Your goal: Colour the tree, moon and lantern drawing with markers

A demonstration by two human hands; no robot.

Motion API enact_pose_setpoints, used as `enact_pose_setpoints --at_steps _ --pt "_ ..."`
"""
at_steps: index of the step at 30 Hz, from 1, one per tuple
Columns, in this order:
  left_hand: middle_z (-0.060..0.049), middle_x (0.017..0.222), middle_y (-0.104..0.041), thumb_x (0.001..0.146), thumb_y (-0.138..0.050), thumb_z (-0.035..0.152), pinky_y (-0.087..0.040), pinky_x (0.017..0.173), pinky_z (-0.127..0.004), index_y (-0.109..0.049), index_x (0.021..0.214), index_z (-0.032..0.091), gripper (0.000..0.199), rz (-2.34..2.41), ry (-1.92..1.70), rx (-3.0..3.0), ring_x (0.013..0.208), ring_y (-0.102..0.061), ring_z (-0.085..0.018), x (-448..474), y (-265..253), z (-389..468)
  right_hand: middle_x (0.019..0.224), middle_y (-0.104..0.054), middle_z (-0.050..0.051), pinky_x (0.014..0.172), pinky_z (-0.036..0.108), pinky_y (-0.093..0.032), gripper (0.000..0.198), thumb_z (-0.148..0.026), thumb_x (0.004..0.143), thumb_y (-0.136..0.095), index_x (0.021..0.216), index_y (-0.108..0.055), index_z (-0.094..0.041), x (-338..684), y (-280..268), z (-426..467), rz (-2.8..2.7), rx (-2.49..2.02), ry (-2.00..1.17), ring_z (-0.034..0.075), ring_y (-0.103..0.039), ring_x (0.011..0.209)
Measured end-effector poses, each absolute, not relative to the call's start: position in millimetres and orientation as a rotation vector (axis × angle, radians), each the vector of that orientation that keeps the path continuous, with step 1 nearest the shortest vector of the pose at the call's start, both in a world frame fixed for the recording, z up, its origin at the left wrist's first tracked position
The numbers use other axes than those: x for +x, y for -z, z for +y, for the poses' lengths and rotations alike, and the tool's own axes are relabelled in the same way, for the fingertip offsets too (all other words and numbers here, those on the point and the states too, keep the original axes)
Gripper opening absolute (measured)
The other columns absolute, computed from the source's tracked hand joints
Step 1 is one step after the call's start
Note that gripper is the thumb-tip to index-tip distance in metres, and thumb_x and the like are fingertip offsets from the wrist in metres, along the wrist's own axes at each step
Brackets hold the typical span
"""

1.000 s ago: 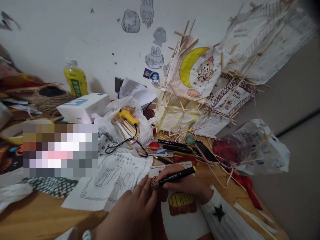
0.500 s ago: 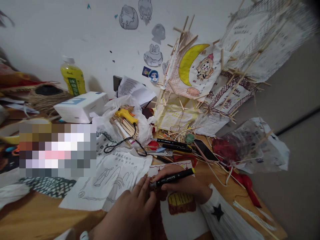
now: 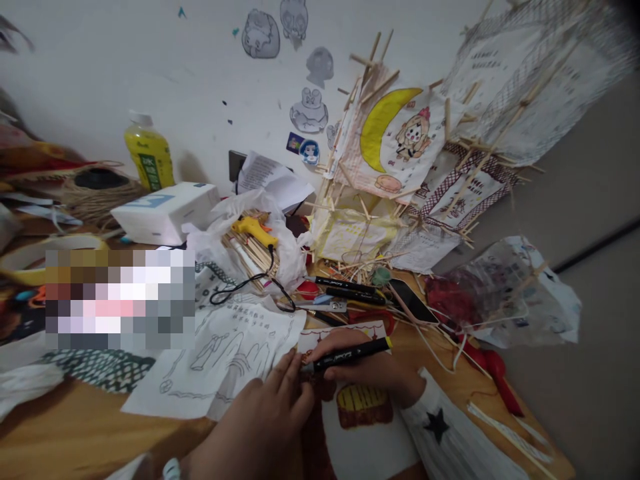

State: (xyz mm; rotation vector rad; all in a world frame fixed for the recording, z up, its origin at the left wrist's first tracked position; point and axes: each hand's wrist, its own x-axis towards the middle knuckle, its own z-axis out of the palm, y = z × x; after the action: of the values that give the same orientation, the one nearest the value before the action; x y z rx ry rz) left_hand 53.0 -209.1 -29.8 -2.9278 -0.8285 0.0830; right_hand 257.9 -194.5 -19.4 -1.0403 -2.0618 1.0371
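A black marker [image 3: 353,355] with a yellow end lies slantwise in my right hand [image 3: 389,379], its fingers closed around the barrel. The working end of the marker is mostly hidden by my fingers. Under this hand is a white sheet with a coloured drawing [image 3: 363,437], showing a yellow and brown shape and a dark red border. My left hand [image 3: 263,417] rests with its fingers stretched out at the left edge of that drawing, fingertips close to the marker. Left of it lies a white sheet with a pencil-like line drawing [image 3: 200,393] and written characters.
Behind my hands lie more black markers [image 3: 355,290], a phone [image 3: 413,301] and a yellow glue gun [image 3: 255,230] over thin sticks. Paper-covered stick frames [image 3: 385,140] stand at the back right. A yellow drink bottle [image 3: 149,153], twine [image 3: 97,200] and a white box [image 3: 165,213] stand back left.
The view has shifted very slightly. Both hands keep nearly the same place on the drawing, and the marker stays in my right hand.
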Motion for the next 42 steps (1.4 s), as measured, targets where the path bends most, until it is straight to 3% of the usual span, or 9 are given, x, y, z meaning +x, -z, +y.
enact_pose_setpoints --at_steps 9,42 --pt "-0.021 0.13 -0.049 0.082 -0.047 0.0 -0.058 0.069 -0.038 -0.058 0.112 0.016 0.035 -0.876 0.063 -2.953 0.119 -0.048 -0.033 50.7 36.0 -211.4 0.08 -0.069 0.006 0.072 0.03 -0.048 0.034 -0.048 0.079 -0.059 0.086 -0.07 -0.016 261.6 18.4 -193.8 -2.049 -1.076 -0.997 0.017 -0.062 0.076" --pt "-0.019 0.125 -0.054 0.081 -0.05 0.002 -0.058 0.066 -0.036 -0.062 0.107 0.017 0.032 -0.82 0.09 -2.889 0.114 -0.053 -0.033 50.9 39.7 -212.7 0.081 -0.069 0.008 0.072 0.029 -0.048 0.036 -0.048 0.08 -0.059 0.087 -0.07 -0.014 262.1 20.8 -192.5 -2.048 -1.035 -1.005 0.017 -0.062 0.076"
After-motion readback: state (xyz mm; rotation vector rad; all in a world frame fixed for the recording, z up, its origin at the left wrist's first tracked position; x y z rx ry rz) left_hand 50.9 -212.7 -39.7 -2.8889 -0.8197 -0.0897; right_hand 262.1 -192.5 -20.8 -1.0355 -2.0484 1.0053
